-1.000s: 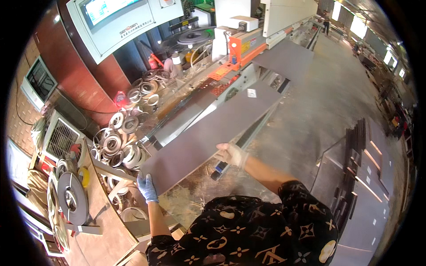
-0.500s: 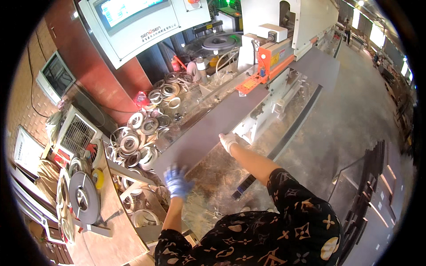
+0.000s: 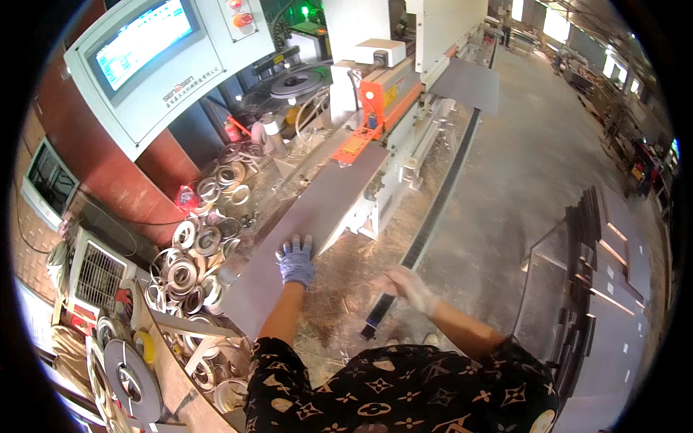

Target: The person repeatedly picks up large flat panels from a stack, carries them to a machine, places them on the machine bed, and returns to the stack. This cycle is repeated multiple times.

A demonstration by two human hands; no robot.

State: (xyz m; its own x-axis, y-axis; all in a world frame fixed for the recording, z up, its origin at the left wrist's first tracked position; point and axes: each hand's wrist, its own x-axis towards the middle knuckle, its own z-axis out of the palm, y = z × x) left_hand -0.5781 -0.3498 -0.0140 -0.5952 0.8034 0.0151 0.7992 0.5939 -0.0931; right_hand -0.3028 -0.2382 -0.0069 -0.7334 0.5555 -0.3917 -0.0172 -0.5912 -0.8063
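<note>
Just ahead of the black patterned shirt (image 3: pixel 404 382), left hand (image 3: pixel 295 261) in a bluish glove, palm down on a long grey-brown board (image 3: pixel 317 206), fingers straight and fanned, pressing from above with no grip around an edge. Off to the right, right hand (image 3: pixel 406 285) in a pale glove, apart from the board and in front of the black rail (image 3: pixel 433 227); fingers loosely bent by the look of it, nothing visible in hold, too blurred to judge how far spread.

Board directly beneath the left hand, so nearer to that one; from the right hand, leftward and ahead. Long axis slanting from lower left, beside the piled rolls of edging strip (image 3: pixel 209 242), up and rightward to the orange perforated plate (image 3: pixel 354 146).

At lower left, bench (image 3: pixel 206 415) with a dark grey roll (image 3: pixel 149 393) by its edge; at right, stacked panels (image 3: pixel 606 332) with small white stickers, too small to read.

Farther along, orange machine block (image 3: pixel 401 90) with a yellow label, print not legible. Up left, white console (image 3: pixel 209 50) with dark maker's lettering above smaller characters, screen text washed out. Beyond, another grey panel (image 3: pixel 469 85); far back, a standing person (image 3: pixel 507 32).
</note>
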